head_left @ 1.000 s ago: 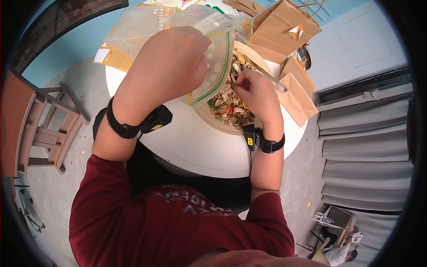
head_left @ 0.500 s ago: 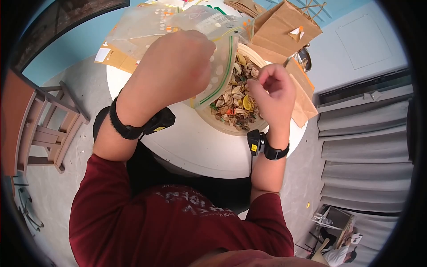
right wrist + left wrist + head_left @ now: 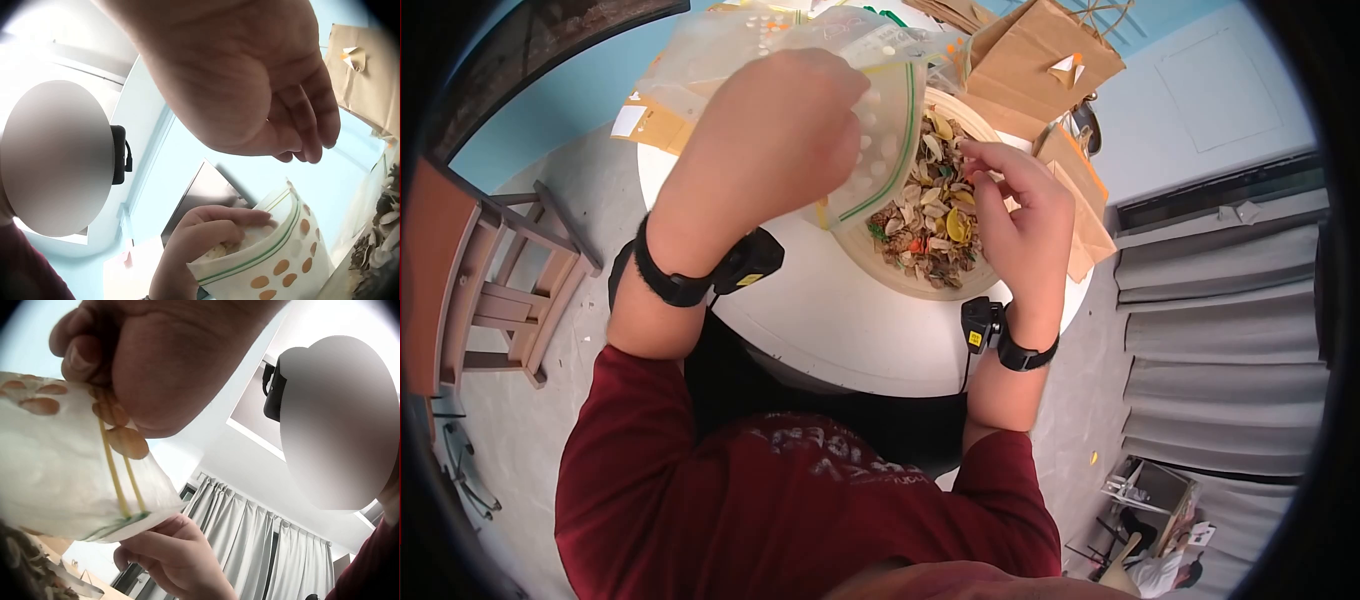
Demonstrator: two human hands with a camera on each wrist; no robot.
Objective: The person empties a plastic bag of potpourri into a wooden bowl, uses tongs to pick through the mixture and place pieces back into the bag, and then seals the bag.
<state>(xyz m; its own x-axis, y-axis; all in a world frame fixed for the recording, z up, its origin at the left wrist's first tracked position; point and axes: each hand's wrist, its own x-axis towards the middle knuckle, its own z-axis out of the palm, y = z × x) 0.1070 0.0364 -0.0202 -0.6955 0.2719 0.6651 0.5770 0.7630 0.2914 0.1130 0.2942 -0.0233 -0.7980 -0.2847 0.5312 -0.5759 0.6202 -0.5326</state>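
Observation:
My left hand [image 3: 775, 140] grips a translucent zip bag [image 3: 890, 150] with pale dots and a green-edged mouth. The bag's mouth leans over the left side of a round pale bowl [image 3: 870, 268] of dried petals and slices [image 3: 930, 215]. Above the bowl's right side is my right hand [image 3: 1030, 220], fingers loosely bent, with nothing clearly visible in them. The left wrist view shows the left hand [image 3: 156, 362] at the dotted bag [image 3: 56, 450]. In the right wrist view, the right hand [image 3: 250, 87] hangs apart from the bag [image 3: 287, 269].
Brown paper bags [image 3: 1035, 70] stand behind and right of the bowl. More translucent bags [image 3: 710, 60] and a brown packet [image 3: 655, 125] lie at the table's back left. The round white table's front edge [image 3: 840, 365] is near my body.
My right hand has moved right, away from the bag's mouth, and its fingers have loosened. My left hand still grips the bag, with slight shifts.

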